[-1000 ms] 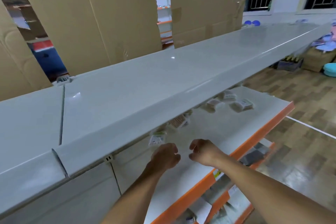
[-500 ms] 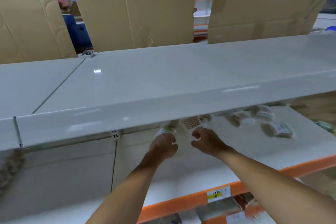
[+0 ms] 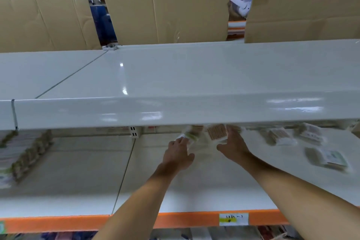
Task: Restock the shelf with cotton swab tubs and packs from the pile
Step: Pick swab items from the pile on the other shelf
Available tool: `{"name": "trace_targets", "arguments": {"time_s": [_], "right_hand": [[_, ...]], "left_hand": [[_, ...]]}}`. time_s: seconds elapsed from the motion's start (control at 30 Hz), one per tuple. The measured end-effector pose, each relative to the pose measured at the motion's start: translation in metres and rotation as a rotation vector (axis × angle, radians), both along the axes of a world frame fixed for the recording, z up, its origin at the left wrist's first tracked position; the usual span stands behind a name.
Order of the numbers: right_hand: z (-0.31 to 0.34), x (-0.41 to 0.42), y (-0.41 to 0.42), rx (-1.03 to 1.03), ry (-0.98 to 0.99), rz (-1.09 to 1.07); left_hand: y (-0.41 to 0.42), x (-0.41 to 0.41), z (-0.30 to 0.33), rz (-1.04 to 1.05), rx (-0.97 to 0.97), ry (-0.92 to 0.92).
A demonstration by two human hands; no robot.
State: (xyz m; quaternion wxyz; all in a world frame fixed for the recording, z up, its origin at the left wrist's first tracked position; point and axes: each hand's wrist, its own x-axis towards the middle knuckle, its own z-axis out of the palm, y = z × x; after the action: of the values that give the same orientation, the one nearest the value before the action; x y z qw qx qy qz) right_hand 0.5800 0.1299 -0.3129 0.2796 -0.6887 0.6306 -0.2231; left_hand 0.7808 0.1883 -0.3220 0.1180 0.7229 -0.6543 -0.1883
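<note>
Both hands reaching deep onto the white shelf (image 3: 194, 187) under the upper board: left hand (image 3: 178, 155) with fingers curled on a blurry cotton swab pack (image 3: 191, 135), right hand (image 3: 234, 147) pinching another swab pack (image 3: 217, 132). More loose packs (image 3: 327, 157) lying off to the right. Yellow-and-white price label (image 3: 233, 219) on the orange edge, writing too blurred to read.

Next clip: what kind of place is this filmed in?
Most likely a retail shop aisle. White metal shelving has an orange price rail carrying a price label, and small packs of cotton swabs lie on the shelf, with cardboard sheets behind.
</note>
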Motion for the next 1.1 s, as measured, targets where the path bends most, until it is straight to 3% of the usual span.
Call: {"name": "trace_targets", "arguments": {"time_s": [0.2,0.37,0.53,0.73,0.97,1.1], "right_hand": [[-0.007,0.006,-0.022,0.067,-0.07,-0.069],[-0.014,0.015,-0.012,-0.127,-0.103,-0.053],[-0.01,0.024,0.006,-0.196,-0.225,0.052],[-0.014,0.02,0.018,-0.142,-0.162,0.04],[-0.026,0.019,0.018,-0.039,-0.02,-0.032],[-0.018,0.023,0.02,-0.049,0.211,0.301]], "left_hand": [[0.003,0.006,-0.005,-0.08,0.077,-0.105],[0.002,0.013,-0.001,-0.065,-0.06,-0.145],[0.005,0.02,0.004,0.08,-0.092,-0.042],[0.01,0.035,-0.008,0.202,-0.07,-0.017],[0.018,0.047,-0.01,0.268,0.111,0.085],[0.022,0.053,-0.007,0.275,0.168,0.177]]}}
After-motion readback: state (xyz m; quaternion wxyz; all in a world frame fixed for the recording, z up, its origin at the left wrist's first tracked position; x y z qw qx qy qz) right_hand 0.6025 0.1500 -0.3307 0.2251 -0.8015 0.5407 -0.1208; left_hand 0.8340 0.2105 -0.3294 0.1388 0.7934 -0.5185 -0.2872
